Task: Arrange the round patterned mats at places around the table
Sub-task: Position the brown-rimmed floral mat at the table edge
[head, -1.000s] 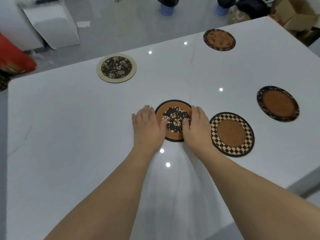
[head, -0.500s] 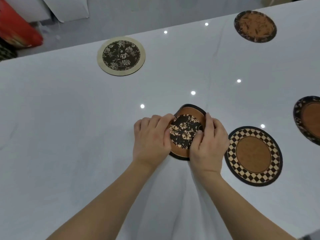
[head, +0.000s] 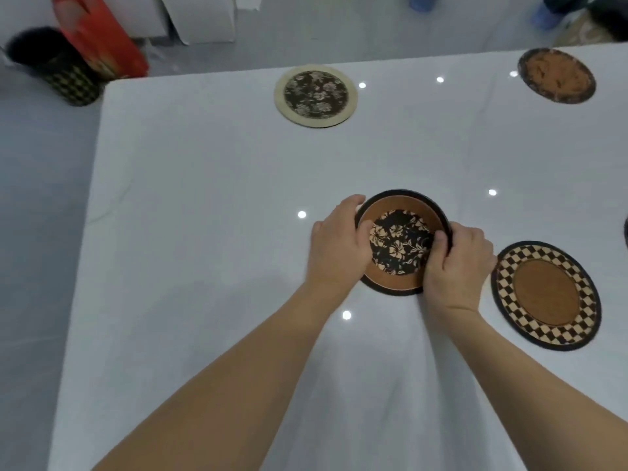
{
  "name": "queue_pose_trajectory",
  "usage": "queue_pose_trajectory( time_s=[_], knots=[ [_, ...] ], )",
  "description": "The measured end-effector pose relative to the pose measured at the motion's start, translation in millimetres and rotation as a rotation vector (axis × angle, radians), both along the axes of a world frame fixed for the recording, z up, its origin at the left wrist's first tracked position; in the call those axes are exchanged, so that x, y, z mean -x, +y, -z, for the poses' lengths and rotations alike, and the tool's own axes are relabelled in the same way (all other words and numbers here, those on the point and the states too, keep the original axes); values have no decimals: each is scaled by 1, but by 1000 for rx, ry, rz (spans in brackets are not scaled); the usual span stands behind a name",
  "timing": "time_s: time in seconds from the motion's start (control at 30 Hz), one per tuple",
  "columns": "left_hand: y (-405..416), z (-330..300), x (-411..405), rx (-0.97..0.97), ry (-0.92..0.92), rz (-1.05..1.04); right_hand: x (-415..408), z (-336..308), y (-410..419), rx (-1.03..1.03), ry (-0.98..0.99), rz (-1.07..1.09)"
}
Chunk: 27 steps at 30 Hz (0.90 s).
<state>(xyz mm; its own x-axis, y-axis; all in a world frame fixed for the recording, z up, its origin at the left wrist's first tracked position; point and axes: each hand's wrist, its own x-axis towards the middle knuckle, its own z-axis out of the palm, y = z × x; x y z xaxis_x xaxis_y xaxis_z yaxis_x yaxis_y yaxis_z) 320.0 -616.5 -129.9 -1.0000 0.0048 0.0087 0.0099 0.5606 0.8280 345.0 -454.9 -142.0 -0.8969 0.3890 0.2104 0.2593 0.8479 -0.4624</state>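
A round brown mat with a black floral centre (head: 399,243) is at the middle of the white table (head: 204,198). My left hand (head: 338,248) grips its left edge and my right hand (head: 457,263) grips its right edge, thumbs on top. Its far rim looks tilted up slightly. A checkered-rim mat (head: 547,295) lies just right of my right hand. A cream-rimmed dark floral mat (head: 316,95) lies near the far edge. A brown mat with a dark rim (head: 557,75) lies at the far right.
The table's left edge runs near x 300, with grey floor beyond. A red bag (head: 102,45) and a dark woven basket (head: 57,73) stand on the floor past the far left corner. White boxes (head: 200,15) sit behind them. Another mat's edge (head: 626,232) shows at the right border.
My hands went from lying flat beside the floral-centre mat to gripping its two edges with the thumbs on top. The camera view has swung to the left and closer.
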Motion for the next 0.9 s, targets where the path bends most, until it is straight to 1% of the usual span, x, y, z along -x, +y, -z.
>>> queue_pose_trajectory(
  time_s=[0.07, 0.17, 0.27, 0.37, 0.5, 0.6, 0.67, 0.73, 0.9],
  knots=[
    [-40, 0, -13, -75, 4, -77, 1, -2, -31, 68, 15, -99],
    [-116, 1, -28, -86, -17, -201, 3, -5, -103, 202, 55, -243],
    [-189, 4, -34, -64, -46, -331, 5, -5, -177, 266, 26, -345],
    [-252, 6, -33, -6, -34, -433, 12, -5, -237, 271, -20, -431],
    [-315, 8, -26, 84, -24, -529, 24, -3, -295, 186, -81, -529],
    [-334, 18, -25, 144, -26, -501, 24, 6, -312, 49, -92, -554],
    [-335, 26, -27, 136, 32, -475, 23, 10, -315, -15, -83, -544],
    [-333, 30, -27, 139, 67, -464, 23, 8, -316, -34, -98, -534],
    [-332, 30, -25, 206, 38, -465, 22, 5, -316, -26, -155, -515]
  ],
)
